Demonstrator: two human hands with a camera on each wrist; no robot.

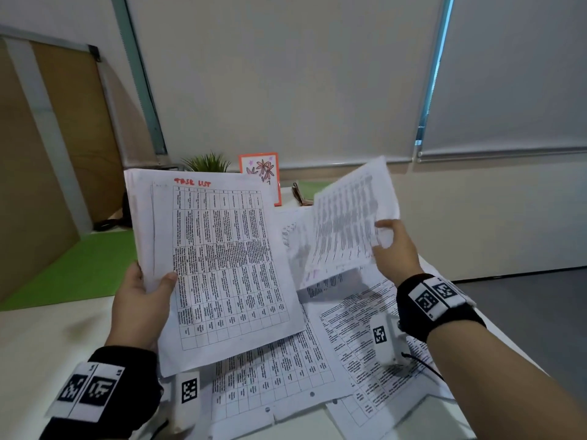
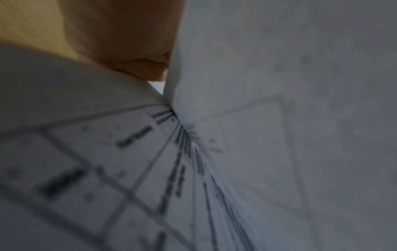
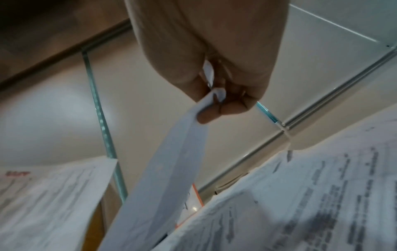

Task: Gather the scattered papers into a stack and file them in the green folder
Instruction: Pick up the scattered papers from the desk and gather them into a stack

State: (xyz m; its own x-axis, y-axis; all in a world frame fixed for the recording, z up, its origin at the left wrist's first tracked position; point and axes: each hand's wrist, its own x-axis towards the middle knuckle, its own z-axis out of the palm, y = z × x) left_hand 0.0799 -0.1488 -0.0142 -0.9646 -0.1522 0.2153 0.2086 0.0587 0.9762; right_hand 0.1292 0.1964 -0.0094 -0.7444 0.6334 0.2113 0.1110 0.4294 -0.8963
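My left hand grips a stack of printed papers by its left edge, thumb on top; the top sheet is a table headed "TASK LIST" in red. In the left wrist view the stack's underside fills the frame. My right hand pinches a blurred printed sheet by its right edge, lifted above the table beside the stack. The right wrist view shows that sheet edge-on between thumb and fingers. More printed papers lie scattered on the white table. A green surface, perhaps the folder, lies at the left.
A small potted plant, an orange-framed flower drawing and a brown object stand at the table's back. Roller blinds cover the wall behind. A wooden panel rises at the left. Dark floor lies right of the table.
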